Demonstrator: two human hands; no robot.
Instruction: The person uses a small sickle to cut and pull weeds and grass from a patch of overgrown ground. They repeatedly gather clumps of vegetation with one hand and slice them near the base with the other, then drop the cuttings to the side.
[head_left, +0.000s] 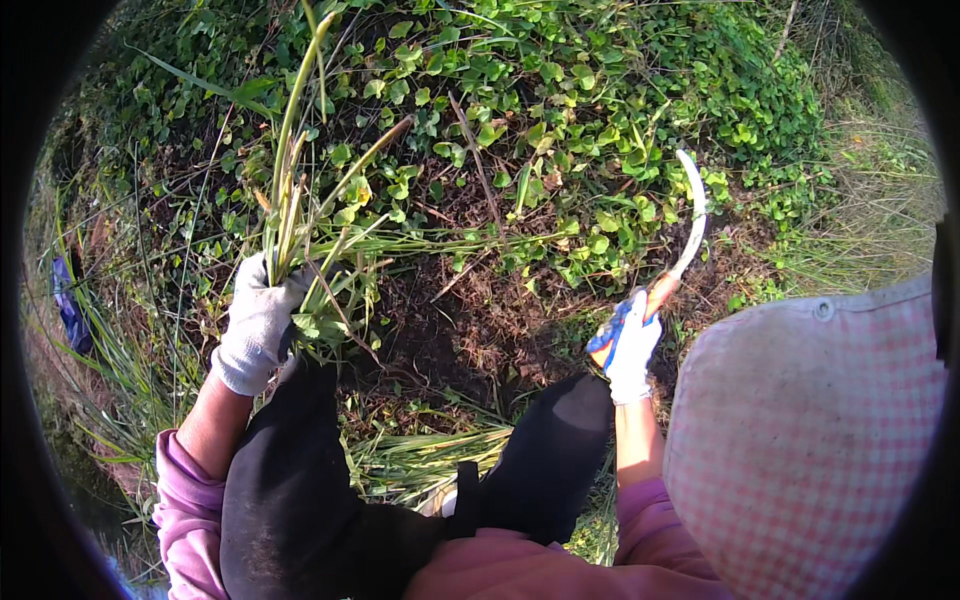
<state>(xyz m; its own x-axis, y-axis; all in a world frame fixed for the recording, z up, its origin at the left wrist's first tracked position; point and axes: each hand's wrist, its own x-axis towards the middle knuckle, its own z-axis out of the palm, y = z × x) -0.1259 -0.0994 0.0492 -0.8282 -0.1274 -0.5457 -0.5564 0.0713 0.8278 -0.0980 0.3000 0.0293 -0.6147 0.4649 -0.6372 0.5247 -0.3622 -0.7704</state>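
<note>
My left hand (259, 322), in a white knit work glove, grips a bunch of cut green stalks (289, 202) above my left knee. The stalks point up and away from me, and some leaves hang below the fist. In my right hand (634, 345), gloved in white and blue, is a sickle (694, 217) with an orange and blue handle. Its pale curved blade points away from me, over low leafy plants. Bare brown soil with dry roots (487, 315) lies between the two hands.
Dense green leafy vines (562, 75) cover the ground ahead. Cut grass stems (420, 457) lie between my black-trousered legs. A checkered cap brim (810, 435) hides the lower right. A dark blue object (69, 304) lies among tall grass at the left. Dry grass (877, 195) stands at the right.
</note>
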